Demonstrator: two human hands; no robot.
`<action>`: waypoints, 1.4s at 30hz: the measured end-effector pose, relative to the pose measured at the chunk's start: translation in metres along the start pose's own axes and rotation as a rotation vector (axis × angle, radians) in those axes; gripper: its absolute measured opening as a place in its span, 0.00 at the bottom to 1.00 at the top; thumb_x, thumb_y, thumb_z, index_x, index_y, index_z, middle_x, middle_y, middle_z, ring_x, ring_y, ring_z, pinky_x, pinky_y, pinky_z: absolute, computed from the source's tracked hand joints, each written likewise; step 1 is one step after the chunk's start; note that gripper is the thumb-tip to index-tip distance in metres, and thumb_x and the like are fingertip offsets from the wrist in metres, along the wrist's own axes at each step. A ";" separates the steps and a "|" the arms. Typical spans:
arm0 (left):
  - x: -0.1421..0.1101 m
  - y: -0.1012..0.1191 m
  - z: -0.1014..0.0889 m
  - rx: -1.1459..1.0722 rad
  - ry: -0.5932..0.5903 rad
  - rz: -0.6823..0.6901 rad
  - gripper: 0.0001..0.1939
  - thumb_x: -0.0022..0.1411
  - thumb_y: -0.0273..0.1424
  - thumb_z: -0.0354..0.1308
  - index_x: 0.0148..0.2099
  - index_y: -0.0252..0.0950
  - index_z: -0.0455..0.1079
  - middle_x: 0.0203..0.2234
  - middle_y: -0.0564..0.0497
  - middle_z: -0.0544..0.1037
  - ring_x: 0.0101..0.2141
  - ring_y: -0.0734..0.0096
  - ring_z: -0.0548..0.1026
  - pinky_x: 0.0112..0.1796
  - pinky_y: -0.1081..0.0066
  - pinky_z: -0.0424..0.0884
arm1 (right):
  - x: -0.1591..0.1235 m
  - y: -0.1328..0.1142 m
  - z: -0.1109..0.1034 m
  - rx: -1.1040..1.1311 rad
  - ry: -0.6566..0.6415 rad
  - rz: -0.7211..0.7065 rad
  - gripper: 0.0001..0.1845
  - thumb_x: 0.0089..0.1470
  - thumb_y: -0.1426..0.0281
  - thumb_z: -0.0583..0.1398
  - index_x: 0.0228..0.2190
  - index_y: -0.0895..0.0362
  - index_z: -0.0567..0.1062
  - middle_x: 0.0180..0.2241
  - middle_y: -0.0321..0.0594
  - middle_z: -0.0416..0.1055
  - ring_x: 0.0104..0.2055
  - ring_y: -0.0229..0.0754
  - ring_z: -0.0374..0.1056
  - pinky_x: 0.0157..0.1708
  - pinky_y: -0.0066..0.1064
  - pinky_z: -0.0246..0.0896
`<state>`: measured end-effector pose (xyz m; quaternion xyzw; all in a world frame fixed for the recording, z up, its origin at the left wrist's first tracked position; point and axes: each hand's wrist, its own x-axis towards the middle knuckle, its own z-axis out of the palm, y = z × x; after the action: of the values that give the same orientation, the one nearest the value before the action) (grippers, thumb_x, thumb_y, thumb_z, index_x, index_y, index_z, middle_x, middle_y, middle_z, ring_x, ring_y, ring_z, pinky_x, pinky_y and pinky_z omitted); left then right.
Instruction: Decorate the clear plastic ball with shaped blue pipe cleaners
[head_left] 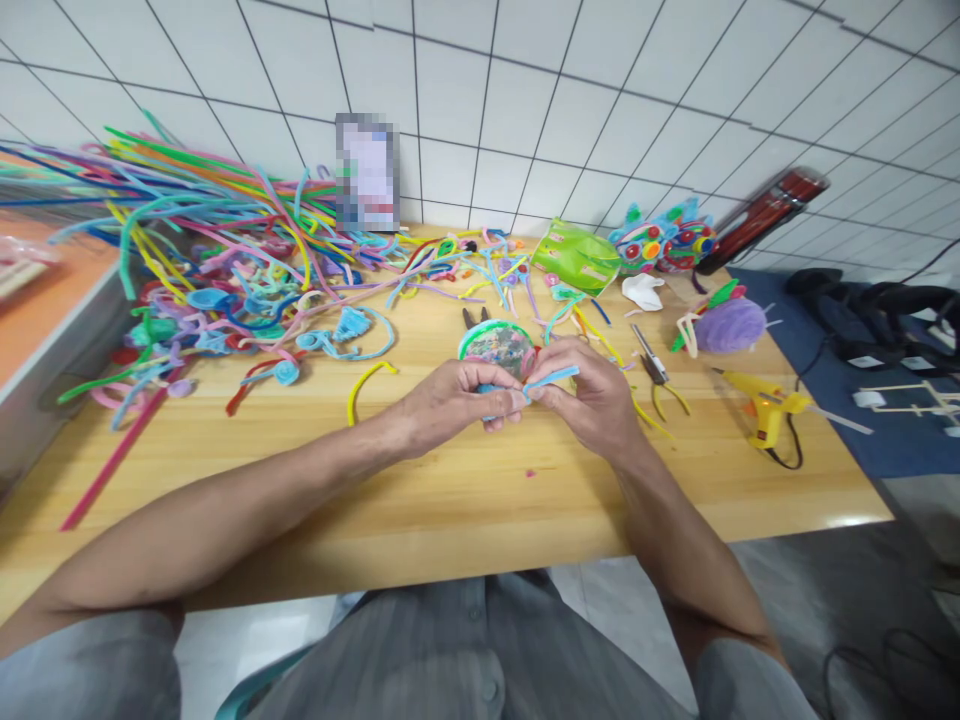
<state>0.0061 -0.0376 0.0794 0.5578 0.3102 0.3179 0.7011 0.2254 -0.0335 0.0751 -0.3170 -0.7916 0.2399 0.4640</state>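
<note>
Over the middle of the table, my left hand [469, 400] and my right hand [589, 395] meet, both closed on a light-blue pipe cleaner [553, 379]. One end of it sticks out to the right across my right fingers; more blue fuzz shows under my left thumb. The fingers cover the rest of its shape. Just behind the hands is a round container [495, 342] with a green rim and small mixed bits inside, partly hidden by my fingers. A bent yellow pipe cleaner [360, 392] lies left of my left hand.
Tangled pipe cleaners [225, 270] heap at the left and back. Pliers [660, 382], a yellow glue gun [769, 408] with its cord, and a purple fuzzy piece [729, 323] lie right. A green packet [576, 257] and a dark red cylinder [772, 215] stand near the tiled wall.
</note>
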 end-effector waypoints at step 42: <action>-0.031 -0.018 0.034 -0.281 0.064 -0.084 0.23 0.49 0.43 0.80 0.41 0.33 0.82 0.37 0.47 0.86 0.29 0.73 0.81 0.34 0.73 0.78 | -0.049 -0.038 0.019 0.266 0.087 0.311 0.10 0.65 0.59 0.64 0.36 0.52 0.76 0.35 0.35 0.72 0.37 0.40 0.70 0.40 0.33 0.66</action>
<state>0.0156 -0.0849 0.0707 0.4304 0.3078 0.3460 0.7748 0.2165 -0.0966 0.0633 -0.3816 -0.6736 0.3971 0.4930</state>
